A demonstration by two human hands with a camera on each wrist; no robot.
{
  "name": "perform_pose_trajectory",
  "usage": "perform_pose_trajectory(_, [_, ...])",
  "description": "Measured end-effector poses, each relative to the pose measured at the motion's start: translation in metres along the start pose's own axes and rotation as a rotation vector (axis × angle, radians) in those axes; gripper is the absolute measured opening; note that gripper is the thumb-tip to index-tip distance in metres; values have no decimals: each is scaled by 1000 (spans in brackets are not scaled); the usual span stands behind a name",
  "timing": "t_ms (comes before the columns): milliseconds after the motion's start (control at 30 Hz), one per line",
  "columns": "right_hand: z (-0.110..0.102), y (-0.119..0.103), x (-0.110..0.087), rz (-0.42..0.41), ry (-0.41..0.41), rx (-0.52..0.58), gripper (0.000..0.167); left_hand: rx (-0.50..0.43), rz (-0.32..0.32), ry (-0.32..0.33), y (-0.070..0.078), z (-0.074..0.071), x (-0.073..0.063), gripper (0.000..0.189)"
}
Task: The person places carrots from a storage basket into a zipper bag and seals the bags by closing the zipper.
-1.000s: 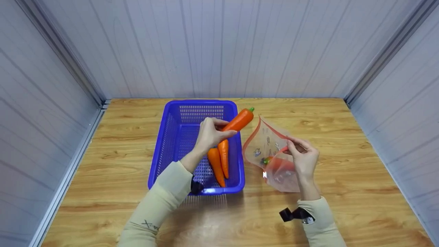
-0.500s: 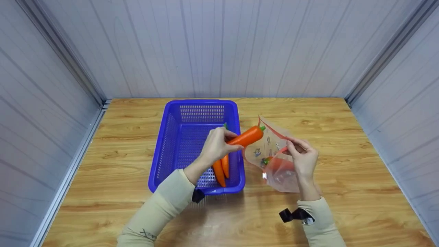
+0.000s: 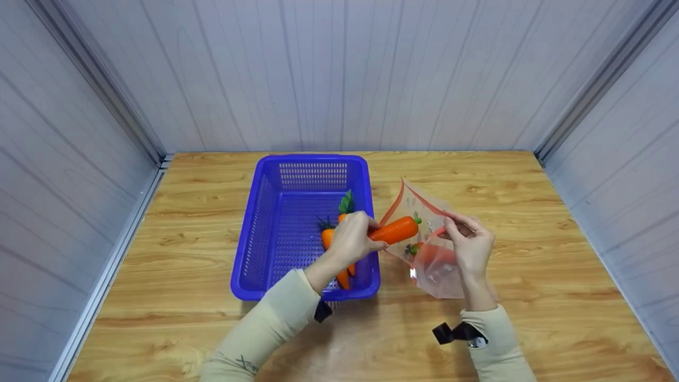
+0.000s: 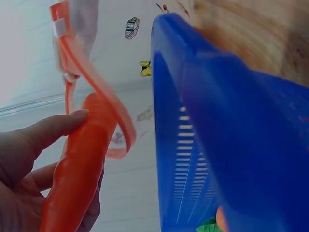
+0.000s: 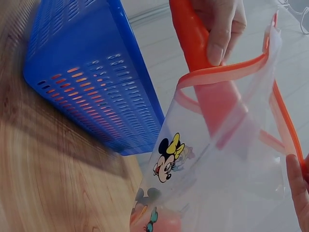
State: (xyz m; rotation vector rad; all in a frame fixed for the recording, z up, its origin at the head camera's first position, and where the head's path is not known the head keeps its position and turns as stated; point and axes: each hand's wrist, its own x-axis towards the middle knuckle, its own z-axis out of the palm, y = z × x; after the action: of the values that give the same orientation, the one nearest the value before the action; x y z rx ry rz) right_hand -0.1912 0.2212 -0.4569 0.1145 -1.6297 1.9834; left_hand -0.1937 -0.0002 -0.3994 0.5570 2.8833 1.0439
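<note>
My left hand (image 3: 353,236) grips a thick orange carrot (image 3: 398,231) with a short green stub. Its stub end reaches into the mouth of a clear zip bag (image 3: 437,276) with orange edges; through the film in the right wrist view, that part of the carrot (image 5: 193,43) shows. With thumb and fingers, my right hand (image 3: 469,244) pinches the bag's orange rim and holds the mouth apart. Inside the bag lies an orange item with a green top (image 3: 413,249), mostly hidden. More carrots (image 3: 328,237) with green tops lie in the blue basket (image 3: 318,157), partly behind my left hand.
The blue basket stands left of the bag on a wood-grain table (image 3: 185,239); its right wall is under my left hand. A white slider (image 3: 413,273) sits on the bag's near edge. Pale panel walls (image 3: 339,74) enclose the table at the back and sides.
My left hand has moved right and toward me, bringing the carrot from over the basket's edge into the bag mouth. The right hand stays nearly still on the bag.
</note>
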Motion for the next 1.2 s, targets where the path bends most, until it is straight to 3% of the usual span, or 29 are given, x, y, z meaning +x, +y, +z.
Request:
perform_pose_trajectory(167, [-14,26,6,-15,-19,41,19,91,31,26,6,12,4,28])
perform_pose_trajectory(367, [-27,53,11,-44,6,-25,22,170,16,14,13,22,9,23])
perform_pose_trajectory(600, [-34,65,15,-81,9,-41,22,306,42,16,18,29,15,23])
perform_pose_trajectory(900, [-44,79,22,-89,4,-33,22,342,56,23,21,39,21,26])
perform_pose_trajectory(1033, [-40,71,21,-71,19,-26,22,386,59,18,23,42,23,29])
perform_pose_trajectory(1200, [-18,30,11,-42,21,29,18,397,59,-7,23,43,25,24])
